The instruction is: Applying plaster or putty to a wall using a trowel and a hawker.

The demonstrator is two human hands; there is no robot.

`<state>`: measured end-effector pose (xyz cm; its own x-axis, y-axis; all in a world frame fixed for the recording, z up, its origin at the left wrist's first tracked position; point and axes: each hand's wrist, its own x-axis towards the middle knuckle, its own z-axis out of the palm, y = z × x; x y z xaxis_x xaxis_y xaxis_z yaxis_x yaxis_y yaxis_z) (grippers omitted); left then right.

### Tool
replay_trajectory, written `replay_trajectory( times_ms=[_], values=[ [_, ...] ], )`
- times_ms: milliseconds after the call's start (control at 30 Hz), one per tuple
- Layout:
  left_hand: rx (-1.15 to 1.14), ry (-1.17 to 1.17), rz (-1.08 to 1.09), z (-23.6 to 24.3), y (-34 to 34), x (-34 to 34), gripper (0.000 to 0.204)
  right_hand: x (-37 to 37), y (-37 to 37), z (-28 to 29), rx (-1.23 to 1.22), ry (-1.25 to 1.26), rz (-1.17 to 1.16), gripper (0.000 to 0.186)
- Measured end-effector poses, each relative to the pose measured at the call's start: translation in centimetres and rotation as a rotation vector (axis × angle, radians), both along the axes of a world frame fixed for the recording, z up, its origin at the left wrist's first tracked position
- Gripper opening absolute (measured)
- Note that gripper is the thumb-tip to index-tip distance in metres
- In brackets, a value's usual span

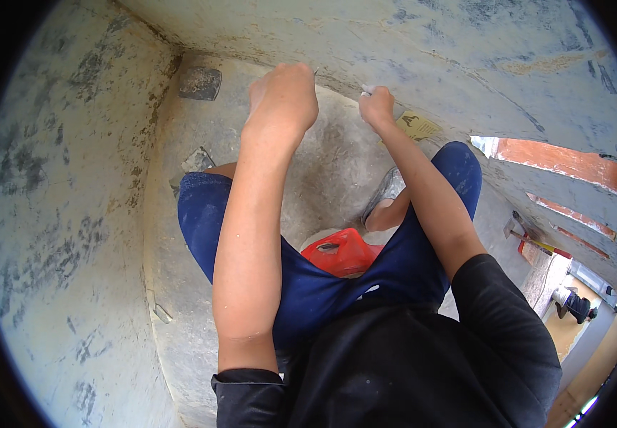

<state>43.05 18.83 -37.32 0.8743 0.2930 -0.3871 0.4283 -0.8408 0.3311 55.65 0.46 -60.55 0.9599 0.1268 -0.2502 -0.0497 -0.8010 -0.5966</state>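
Note:
My left hand [283,96] is closed in a fist in front of the patchy grey-white wall [422,50]. A small dark tip shows beside its knuckles, but what the fingers hold is hidden. Farther right, my right hand [378,107] is closed too, close to the foot of that wall. Out of its fingers sticks a small whitish piece [368,89], too small to name. A yellow printed sheet [417,125] lies by the wall's base beside my right wrist.
A red plastic jug [340,252] stands between my legs on the dusty concrete floor [323,167]. Near the left corner lies a dark square slab [200,83]. A second wall [73,207] rises at left. Tools [526,235] and a dark object [572,303] are at right.

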Motion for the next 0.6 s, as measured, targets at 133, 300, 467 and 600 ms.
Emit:
replay_trajectory(
  times_ms=[133, 300, 467, 600],
  values=[
    [0.020, 0.002, 0.003, 0.0, -0.1, -0.1, 0.017, -0.2, 0.0, 0.3, 0.011, -0.032, -0.015, 0.034],
    [0.033, -0.032, -0.002, -0.1, -0.2, -0.1, 0.021, -0.2, -0.1, -0.1, -0.006, -0.056, 0.020, 0.034],
    [0.001, -0.016, -0.011, -0.1, -0.1, 0.0, 0.017, 0.1, -0.1, 0.1, 0.021, -0.011, 0.001, 0.034],
    [0.009, -0.019, 0.002, -0.3, -0.2, 0.0, 0.017, -0.2, -0.1, 0.3, 0.051, -0.024, -0.035, 0.034]
  ],
)
